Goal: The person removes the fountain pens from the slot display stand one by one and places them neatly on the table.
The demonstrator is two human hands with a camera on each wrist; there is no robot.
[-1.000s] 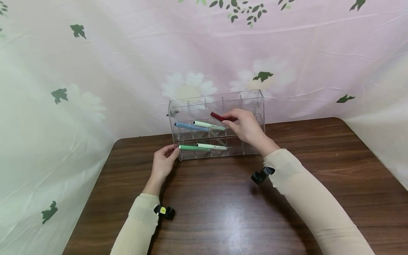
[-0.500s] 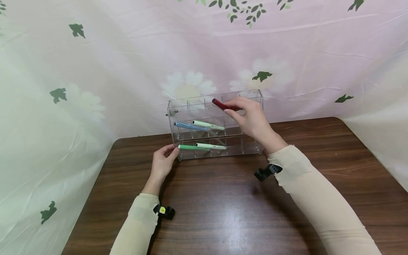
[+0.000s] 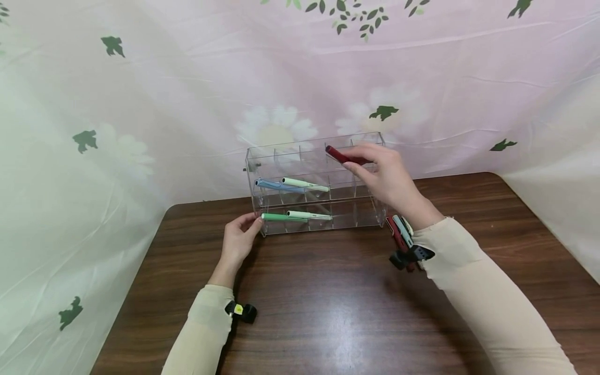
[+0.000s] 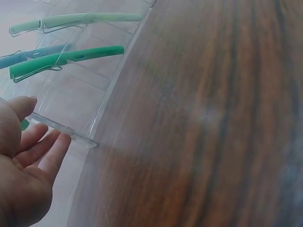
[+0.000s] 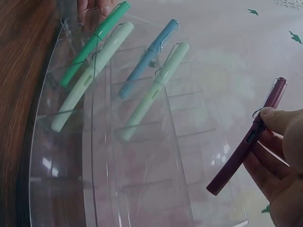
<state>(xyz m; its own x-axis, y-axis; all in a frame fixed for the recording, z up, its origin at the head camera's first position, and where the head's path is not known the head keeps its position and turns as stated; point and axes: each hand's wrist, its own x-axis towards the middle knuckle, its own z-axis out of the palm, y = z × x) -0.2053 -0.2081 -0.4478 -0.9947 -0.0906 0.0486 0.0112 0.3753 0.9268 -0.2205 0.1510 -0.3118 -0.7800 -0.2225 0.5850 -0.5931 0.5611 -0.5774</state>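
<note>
Maroon pen (image 3: 341, 155) is what you have in your right hand (image 3: 386, 179), pinched between thumb and fingertips near its middle, tip end pointing away from you, and it hangs at the top tier of the clear organizer (image 3: 316, 182), over the compartments right of centre. From the wrist view the pen (image 5: 247, 138) sits tilted, clip uppermost, just outside the clear wall and not yet resting in any slot, so I judge you are at the placing step: pen lifted and carried, slot not yet entered. The next move seems to call for lining the barrel up with one open top-tier compartment and lowering it flat so it clears the dividers. Your left hand (image 3: 240, 237) steadies the organizer's lower left corner, thumb and straightish fingers lightly pinching the edge (image 4: 57, 130), holding nothing else. Lower in the organizer, the middle tier carries a blue pen (image 3: 274, 185) and a pale green pen (image 3: 304, 184) side by side left of centre; the bottom tier carries a green pen (image 3: 281, 217) and another pale pen (image 3: 309, 214). Just right of the organizer, by your right wrist, more pens (image 3: 400, 234) lie on the bench (image 3: 328, 312), partly covered by the wrist camera mount, so their number is hard to tell. The clear dividers blur together, and I cannot say which exact compartment the maroon pen is over.
</note>
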